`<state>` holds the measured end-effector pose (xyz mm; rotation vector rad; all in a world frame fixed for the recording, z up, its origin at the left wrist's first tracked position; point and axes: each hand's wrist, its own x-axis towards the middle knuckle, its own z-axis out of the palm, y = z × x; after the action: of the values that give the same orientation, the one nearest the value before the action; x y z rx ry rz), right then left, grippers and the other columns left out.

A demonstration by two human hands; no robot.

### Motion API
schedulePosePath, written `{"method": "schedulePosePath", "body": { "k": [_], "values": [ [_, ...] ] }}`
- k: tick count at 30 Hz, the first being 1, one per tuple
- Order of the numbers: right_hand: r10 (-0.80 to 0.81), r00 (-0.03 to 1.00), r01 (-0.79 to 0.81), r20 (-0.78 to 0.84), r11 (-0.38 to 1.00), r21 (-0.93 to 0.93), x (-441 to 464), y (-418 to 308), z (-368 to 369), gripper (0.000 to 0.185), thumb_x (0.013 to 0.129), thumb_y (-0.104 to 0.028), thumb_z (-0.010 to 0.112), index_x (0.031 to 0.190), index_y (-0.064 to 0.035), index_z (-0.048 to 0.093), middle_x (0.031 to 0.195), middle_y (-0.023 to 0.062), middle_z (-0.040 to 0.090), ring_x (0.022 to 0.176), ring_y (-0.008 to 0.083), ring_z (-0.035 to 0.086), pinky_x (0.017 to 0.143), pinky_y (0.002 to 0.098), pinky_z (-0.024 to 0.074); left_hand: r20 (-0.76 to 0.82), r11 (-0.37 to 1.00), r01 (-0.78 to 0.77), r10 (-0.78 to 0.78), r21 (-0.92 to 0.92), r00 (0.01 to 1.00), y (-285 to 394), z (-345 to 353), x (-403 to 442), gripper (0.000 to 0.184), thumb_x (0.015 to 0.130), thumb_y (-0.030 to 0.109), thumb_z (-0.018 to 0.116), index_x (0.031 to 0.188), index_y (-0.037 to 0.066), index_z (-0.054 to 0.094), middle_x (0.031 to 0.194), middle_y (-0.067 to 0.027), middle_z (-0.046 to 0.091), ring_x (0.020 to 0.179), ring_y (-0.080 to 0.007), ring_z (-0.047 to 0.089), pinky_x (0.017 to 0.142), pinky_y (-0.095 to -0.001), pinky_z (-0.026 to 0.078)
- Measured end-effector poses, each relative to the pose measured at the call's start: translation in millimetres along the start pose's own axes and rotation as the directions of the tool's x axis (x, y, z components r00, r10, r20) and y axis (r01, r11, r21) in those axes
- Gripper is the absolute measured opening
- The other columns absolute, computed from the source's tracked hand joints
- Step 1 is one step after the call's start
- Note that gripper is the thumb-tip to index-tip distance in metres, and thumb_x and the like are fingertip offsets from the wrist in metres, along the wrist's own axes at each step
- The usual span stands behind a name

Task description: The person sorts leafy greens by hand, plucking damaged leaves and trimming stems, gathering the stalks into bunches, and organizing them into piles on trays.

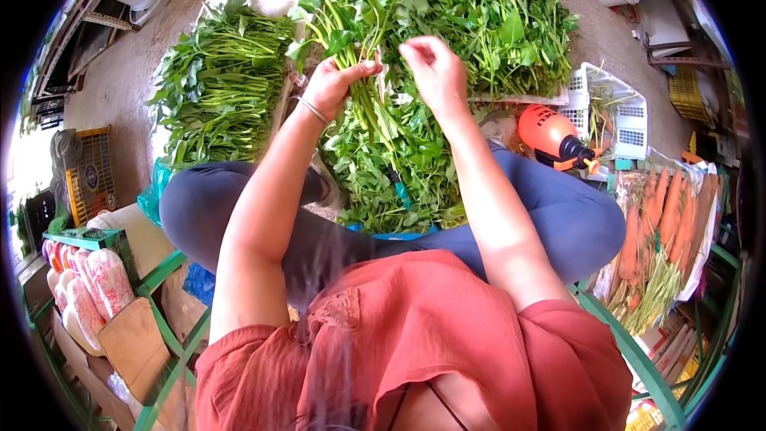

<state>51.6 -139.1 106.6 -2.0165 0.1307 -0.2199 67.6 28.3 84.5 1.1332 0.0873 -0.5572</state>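
Note:
My left hand, with a bracelet at the wrist, is closed round a bunch of water spinach. The leafy tops point away from me and the stems hang down below the fist. To its right, apart from the bunch, my right hand is raised with its fingers curled in. Whatever its fingertips hold, if anything, is too small and blurred to name. Under both hands lies a loose heap of leafy greens, between my crossed legs. A larger pile of greens spreads beyond my right hand.
Stacked bunches of greens lie at the left. An orange pump sprayer stands by my right knee, beside a white plastic basket. Carrots lie farther right. Yellow crates and white bags with red print are on the left.

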Motion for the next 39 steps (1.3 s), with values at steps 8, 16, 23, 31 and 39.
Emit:
{"method": "schedulePosePath", "body": {
  "k": [8,16,23,31,39],
  "values": [
    [-0.416,0.907,0.358,-0.07,0.846,-0.395,7,4,18,0.006,0.079,-0.01,0.054,0.076,-0.0076,0.057,0.073,0.0052,0.059,0.061,0.0199,0.057,0.055,0.0297,0.0466,0.061,0.999,0.054,-0.054,0.007,0.997,0,-5,-2,0.019,0.075,0.007,0.063,0.093,0.003,0.058,0.081,-0.0043,0.062,0.075,-0.0134,0.06,0.065,-0.0244,0.048],
    [0.746,0.58,-0.781,0.327,0.623,-0.036,-15,50,-28,0.034,0.084,-0.035,0.051,0.083,-0.0031,0.06,0.061,0.004,0.058,0.043,0.0069,0.043,0.038,0.0176,0.0318,0.167,0.982,0.172,-0.157,-0.078,0.973,-2,-14,-5,0.021,0.079,0.003,0.057,0.099,0.0,0.055,0.088,-0.0083,0.062,0.08,-0.0152,0.06,0.074,-0.0279,0.049],
    [0.505,0.778,-0.593,0.374,0.396,0.701,-4,34,-5,0.022,0.086,-0.024,0.051,0.099,-0.0072,0.056,0.077,0.004,0.06,0.053,0.0051,0.047,0.04,0.0163,0.0334,0.225,0.987,0.161,-0.155,-0.012,0.962,-1,-8,-6,0.019,0.079,0.006,0.058,0.097,0.0,0.056,0.085,-0.0069,0.062,0.078,-0.0144,0.06,0.073,-0.0267,0.048],
    [0.041,0.969,-0.167,-0.245,0.838,-0.519,1,59,-23,0.015,0.077,-0.021,0.058,0.074,-0.006,0.061,0.065,0.0102,0.061,0.055,0.0166,0.057,0.05,0.0297,0.0441,0.186,0.97,0.241,-0.239,0.011,0.953,-3,-12,-3,0.018,0.077,0.005,0.061,0.093,-0.001,0.057,0.084,-0.0082,0.062,0.076,-0.0153,0.061,0.074,-0.0255,0.048],
    [-0.317,0.948,0.315,0.041,0.903,-0.293,-16,19,1,0.016,0.069,-0.014,0.067,0.084,-0.0199,0.066,0.073,-0.001,0.055,0.066,0.0131,0.055,0.058,0.0252,0.0454,0.113,0.949,0.114,-0.153,0.294,0.982,-13,-8,-4,0.016,0.074,0.008,0.064,0.088,0.001,0.06,0.079,-0.0072,0.063,0.071,-0.0123,0.06,0.068,-0.0237,0.047]
  ]
}}
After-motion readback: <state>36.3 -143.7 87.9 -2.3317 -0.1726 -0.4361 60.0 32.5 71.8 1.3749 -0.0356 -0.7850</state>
